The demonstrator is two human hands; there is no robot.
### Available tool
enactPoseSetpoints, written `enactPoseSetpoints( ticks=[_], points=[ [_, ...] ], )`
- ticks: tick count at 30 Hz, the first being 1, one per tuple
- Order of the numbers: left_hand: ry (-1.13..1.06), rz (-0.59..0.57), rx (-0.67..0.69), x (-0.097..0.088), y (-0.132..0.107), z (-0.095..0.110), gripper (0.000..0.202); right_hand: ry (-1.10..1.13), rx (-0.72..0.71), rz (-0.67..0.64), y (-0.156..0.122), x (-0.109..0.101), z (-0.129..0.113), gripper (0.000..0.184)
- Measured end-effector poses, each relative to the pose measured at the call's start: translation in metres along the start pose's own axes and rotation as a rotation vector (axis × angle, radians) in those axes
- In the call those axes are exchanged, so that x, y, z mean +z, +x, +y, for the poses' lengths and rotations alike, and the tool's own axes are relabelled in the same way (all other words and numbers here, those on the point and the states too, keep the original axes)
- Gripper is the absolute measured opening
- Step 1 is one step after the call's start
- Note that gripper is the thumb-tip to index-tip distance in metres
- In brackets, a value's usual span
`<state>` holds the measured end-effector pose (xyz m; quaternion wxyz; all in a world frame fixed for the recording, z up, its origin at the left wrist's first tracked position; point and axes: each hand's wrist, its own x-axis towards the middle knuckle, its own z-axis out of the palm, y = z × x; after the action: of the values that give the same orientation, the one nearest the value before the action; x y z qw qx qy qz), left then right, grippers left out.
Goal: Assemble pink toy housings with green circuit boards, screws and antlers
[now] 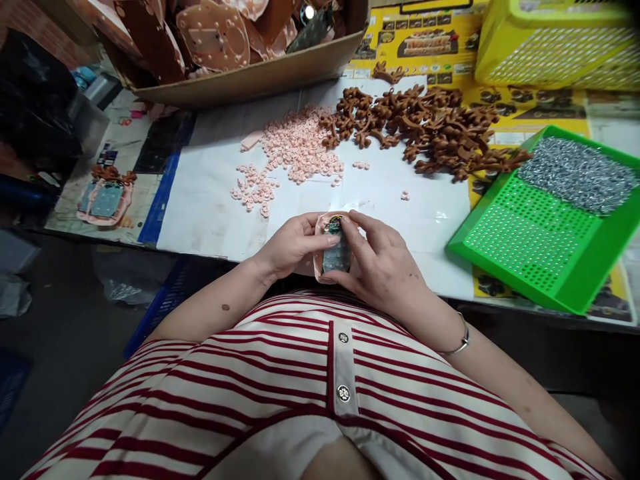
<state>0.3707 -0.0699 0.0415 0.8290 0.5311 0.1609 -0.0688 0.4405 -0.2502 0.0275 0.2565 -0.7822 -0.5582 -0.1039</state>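
While both hands hold the pink plastic shell point(318, 263) at the near edge of the worktop point(210, 180), the left hand point(293, 245) pinches its side, thumb laid across the grey panel point(339, 257) and the other fingers mostly hidden; the right hand point(385, 263) spans the opposite side, index finger resting near the dark circuit parts point(333, 227) at the top and thumb against the bottom edge. The piece is small and probably light, its plastic likely thin, stiff and rather smooth, so a moderate squeeze should hardly bend it, though it might slide under dry fingertips. The exposed circuit parts look the most fragile, so the shell's outer sides seem the safest place to take hold
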Motion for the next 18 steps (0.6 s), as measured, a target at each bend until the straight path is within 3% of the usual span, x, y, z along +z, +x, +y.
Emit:
enactPoseSetpoints(
  ticks=[9, 14, 18],
  points=[
    [-0.109, -0.004, -0.067, 0.015, 0.005, -0.009, 0.037, -0.049, 0.088, 0.029, -0.006, -0.003, 0.0, 0.079],
    [-0.168, 0.021, -0.056, 0.023, 0.01, -0.014, 0.048, -0.016, 0.153, -0.055, -0.004, -0.005, 0.001, 0.082],
    [-0.152, 0.058, -0.104, 0.023, 0.014, -0.018, 0.046, 0.081, 0.197, -0.195, -0.003, -0.01, 0.006, 0.092]
  ],
)
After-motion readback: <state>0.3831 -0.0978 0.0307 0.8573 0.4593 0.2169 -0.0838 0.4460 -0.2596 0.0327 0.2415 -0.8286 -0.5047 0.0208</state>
